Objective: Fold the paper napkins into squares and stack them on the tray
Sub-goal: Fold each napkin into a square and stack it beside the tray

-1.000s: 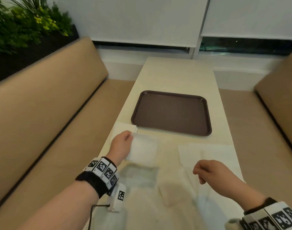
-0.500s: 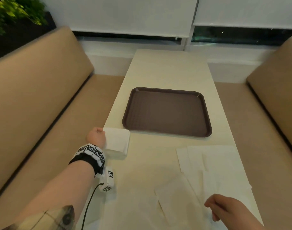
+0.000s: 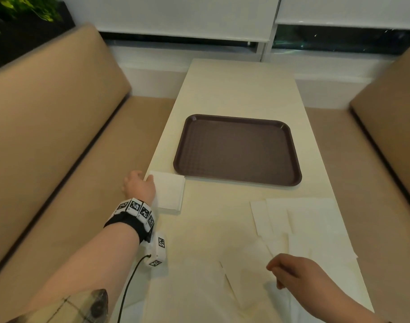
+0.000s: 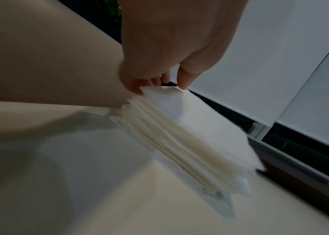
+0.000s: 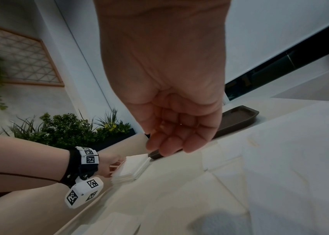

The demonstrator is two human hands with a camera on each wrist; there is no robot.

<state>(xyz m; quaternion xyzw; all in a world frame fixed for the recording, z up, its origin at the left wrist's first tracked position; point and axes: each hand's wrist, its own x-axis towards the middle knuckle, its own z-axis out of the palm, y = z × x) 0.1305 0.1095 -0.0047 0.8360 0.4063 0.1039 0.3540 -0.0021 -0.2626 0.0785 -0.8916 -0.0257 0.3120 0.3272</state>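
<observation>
A stack of folded white napkins (image 3: 170, 192) lies on the cream table by the near left corner of the empty brown tray (image 3: 237, 149). My left hand (image 3: 148, 180) is at the stack's left edge. In the left wrist view its fingertips (image 4: 137, 87) and thumb pinch the raised corner of the stack (image 4: 190, 127), whose upper layers fan upward. My right hand (image 3: 276, 273) hovers with loosely curled fingers that hold nothing, above several unfolded napkins (image 3: 311, 224) spread at the near right. The right wrist view shows the right hand (image 5: 171, 146), the stack (image 5: 133, 167) and the tray (image 5: 238, 117).
The table (image 3: 241, 89) runs away from me to a window wall. Tan padded benches stand along its left side (image 3: 48, 136) and right side (image 3: 390, 113). Green plants (image 3: 17, 10) fill the far left corner. A cable hangs from my left wrist camera (image 3: 157, 252).
My left hand has carried a folded napkin leftward onto the stack and now grips the stack's left edge. My right hand has drawn back toward me over the loose napkins.
</observation>
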